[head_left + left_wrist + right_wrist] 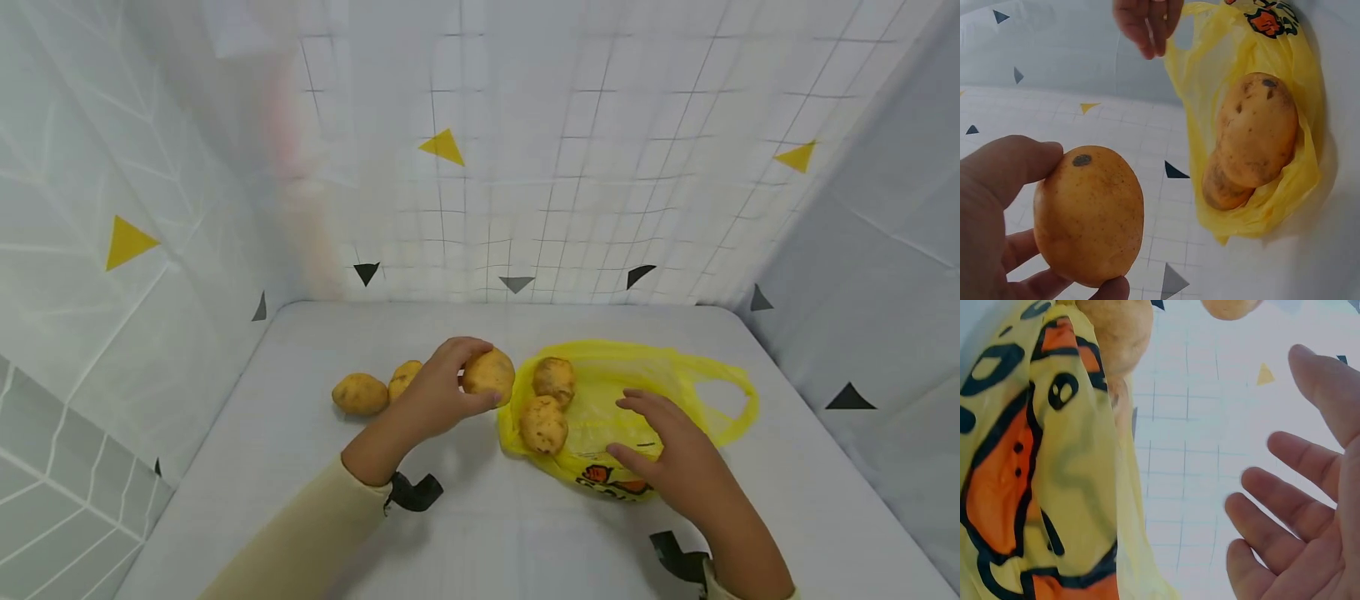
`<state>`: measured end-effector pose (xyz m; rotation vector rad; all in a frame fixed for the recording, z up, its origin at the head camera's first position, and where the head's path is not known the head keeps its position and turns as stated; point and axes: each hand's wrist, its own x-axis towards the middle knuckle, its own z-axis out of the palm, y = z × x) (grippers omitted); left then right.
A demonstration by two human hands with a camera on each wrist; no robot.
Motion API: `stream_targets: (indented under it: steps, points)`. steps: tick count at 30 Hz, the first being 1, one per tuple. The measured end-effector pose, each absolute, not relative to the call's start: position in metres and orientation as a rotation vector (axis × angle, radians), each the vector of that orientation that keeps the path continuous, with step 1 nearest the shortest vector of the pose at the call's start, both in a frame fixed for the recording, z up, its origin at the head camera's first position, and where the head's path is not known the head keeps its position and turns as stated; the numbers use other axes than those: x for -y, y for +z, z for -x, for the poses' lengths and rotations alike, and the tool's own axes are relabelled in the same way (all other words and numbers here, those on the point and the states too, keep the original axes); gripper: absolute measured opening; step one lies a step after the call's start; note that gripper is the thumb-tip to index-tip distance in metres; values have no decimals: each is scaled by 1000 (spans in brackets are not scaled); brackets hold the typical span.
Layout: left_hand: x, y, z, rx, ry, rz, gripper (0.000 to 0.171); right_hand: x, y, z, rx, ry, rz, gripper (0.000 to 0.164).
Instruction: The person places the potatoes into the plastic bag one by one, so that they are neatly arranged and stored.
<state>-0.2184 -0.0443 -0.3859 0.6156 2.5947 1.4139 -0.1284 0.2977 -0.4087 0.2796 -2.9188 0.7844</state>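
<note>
A potato is gripped between the thumb and fingers of my left hand, held up just left of the yellow plastic bag. The left wrist view shows that potato with a dark spot near its top. Two more potatoes, one behind the other, lie at the bag's left end. Over the bag's right part hovers my right hand, fingers spread and nothing in them. In the right wrist view the right hand is apart from the bag's printed side.
To the left on the white table lie two potatoes, one in full view and another partly behind my left hand. The bag's handle loop stretches right. White sheets with a grid enclose the table.
</note>
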Motion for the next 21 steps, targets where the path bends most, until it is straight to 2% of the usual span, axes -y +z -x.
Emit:
stream_targets:
  steps: [11, 21]
  points:
    - [7, -397, 238, -2540, 1365, -616, 69, -319, -407, 127, 2617, 788, -98, 69]
    - [-27, -396, 251, -2506, 1390, -582, 66, -340, -418, 131, 2408, 734, 57, 76]
